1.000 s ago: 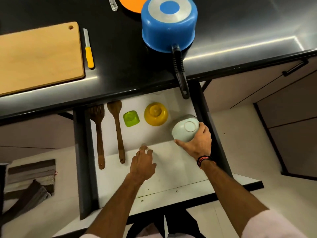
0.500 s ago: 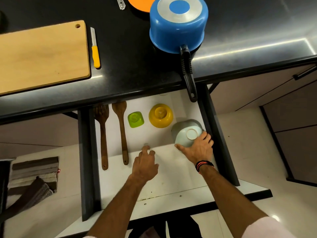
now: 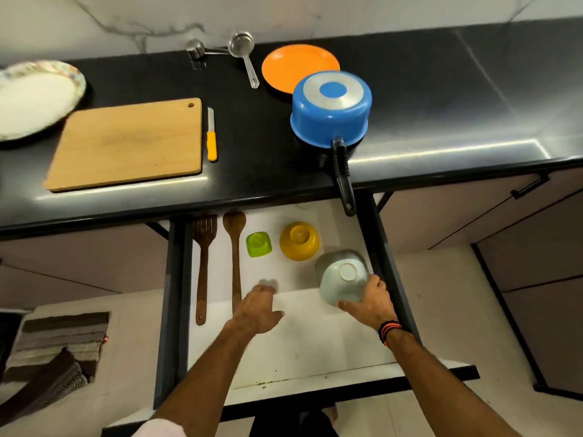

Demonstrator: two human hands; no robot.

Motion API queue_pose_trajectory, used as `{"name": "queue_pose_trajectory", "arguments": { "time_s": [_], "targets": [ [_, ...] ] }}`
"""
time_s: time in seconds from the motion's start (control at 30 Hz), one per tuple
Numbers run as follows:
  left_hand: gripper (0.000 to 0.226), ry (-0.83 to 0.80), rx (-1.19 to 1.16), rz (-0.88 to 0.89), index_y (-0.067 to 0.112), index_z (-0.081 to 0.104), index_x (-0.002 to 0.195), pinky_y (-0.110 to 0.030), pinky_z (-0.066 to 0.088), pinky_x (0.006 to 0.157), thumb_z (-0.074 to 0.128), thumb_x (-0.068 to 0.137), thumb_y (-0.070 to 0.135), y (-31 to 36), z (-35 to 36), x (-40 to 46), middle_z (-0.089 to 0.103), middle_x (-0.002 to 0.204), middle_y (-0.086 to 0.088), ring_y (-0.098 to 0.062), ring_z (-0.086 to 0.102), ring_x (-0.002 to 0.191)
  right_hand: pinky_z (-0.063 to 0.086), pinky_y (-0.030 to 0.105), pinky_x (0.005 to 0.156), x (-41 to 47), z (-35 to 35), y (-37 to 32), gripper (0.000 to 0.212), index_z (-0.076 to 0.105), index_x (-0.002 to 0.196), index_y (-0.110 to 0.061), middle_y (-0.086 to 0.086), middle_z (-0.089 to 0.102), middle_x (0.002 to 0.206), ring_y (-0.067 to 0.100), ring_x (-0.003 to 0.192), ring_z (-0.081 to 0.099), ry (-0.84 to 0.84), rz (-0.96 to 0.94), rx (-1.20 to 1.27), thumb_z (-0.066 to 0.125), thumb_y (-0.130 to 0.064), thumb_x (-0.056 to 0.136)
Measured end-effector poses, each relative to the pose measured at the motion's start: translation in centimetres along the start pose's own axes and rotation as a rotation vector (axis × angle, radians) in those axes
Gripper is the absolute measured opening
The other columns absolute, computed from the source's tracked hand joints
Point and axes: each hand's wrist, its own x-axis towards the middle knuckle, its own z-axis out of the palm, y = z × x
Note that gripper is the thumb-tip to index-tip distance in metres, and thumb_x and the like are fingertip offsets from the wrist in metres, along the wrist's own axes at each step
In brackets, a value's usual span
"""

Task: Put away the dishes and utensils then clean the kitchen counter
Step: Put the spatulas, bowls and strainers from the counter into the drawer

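An open white drawer (image 3: 303, 348) sits below the black counter (image 3: 410, 99). My right hand (image 3: 369, 302) grips an upside-down pale blue bowl (image 3: 342, 280) at the drawer's right side, tilted with its base up. My left hand (image 3: 257, 309) hovers or rests on the drawer floor, fingers relaxed, holding nothing. In the drawer lie a wooden fork (image 3: 203, 263), a wooden spoon (image 3: 235, 253), a small green cup (image 3: 258, 244) and a yellow bowl (image 3: 299, 240), both upside down.
On the counter: an upside-down blue saucepan (image 3: 329, 108) with its black handle (image 3: 342, 178) overhanging the drawer, an orange plate (image 3: 299, 66), two metal measuring cups (image 3: 241, 45), a yellow-handled knife (image 3: 211, 135), a wooden cutting board (image 3: 126, 143), a patterned plate (image 3: 34, 96). A striped mat (image 3: 60, 348) lies on the floor.
The view has tilted up, showing more of the counter. My right hand has tilted the pale blue bowl slightly toward me. My left hand stays in about the same spot.
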Motion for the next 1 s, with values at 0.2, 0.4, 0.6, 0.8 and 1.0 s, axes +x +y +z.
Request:
{"name": "queue_pose_trajectory", "arguments": {
  "time_s": [0.2,0.4,0.6,0.8,1.0],
  "targets": [
    [0.063,0.138,-0.111,-0.063,0.013,0.041,0.145,-0.034,0.039,0.109,0.065,0.091,0.037,1.2,-5.8,-3.3,0.046,0.145,-0.009,-0.026,0.046,0.132,0.049,0.037,0.093,-2.6,-3.7,-4.9,0.059,0.053,0.126,-0.009,0.011,0.053,0.125,0.03,0.114,0.056,0.091,-0.178,-0.116,0.077,-0.037,0.079],
    [0.051,0.31,-0.255,-0.052,0.013,0.051,0.133,-0.03,0.047,0.094,0.068,0.09,0.036,2.3,-13.2,-4.3,0.059,0.125,-0.006,-0.02,0.057,0.113,0.057,0.037,0.075,-3.3,-8.0,-13.4,0.012,0.06,0.081,-0.019,-0.004,0.064,0.075,0.021,0.077,0.063,0.131,-0.42,0.02,0.07,-0.023,0.077],
    [0.055,0.437,-0.235,-0.011,0.013,0.05,0.136,-0.035,0.045,0.103,0.067,0.09,0.036,1.3,-22.1,-1.6,0.058,0.135,-0.006,-0.022,0.056,0.12,0.057,0.035,0.079,-0.8,-11.1,-24.9,0.023,0.063,0.096,-0.02,-0.008,0.067,0.068,0.009,0.073,0.066,0.174,-0.597,0.052,0.077,-0.027,0.078],
    [0.049,0.526,-0.16,0.026,0.011,0.054,0.131,-0.032,0.043,0.097,0.066,0.091,0.037,-1.0,-32.5,7.2,0.061,0.128,-0.008,-0.024,0.057,0.118,0.055,0.039,0.088,7.4,-12.9,-36.6,0.041,0.059,0.116,-0.017,-0.004,0.067,0.092,0.015,0.092,0.064,0.201,-0.608,-0.061,0.077,-0.031,0.082],
    [0.047,0.529,-0.184,0.057,0.015,0.054,0.131,-0.029,0.047,0.087,0.067,0.09,0.035,-3.6,-41.1,19.9,0.062,0.123,-0.002,-0.018,0.059,0.109,0.054,0.042,0.092,20.1,-11.8,-46.0,0.049,0.056,0.124,-0.011,0.007,0.067,0.108,0.023,0.102,0.063,0.265,-0.563,-0.154,0.076,-0.029,0.083]
  ]
}}
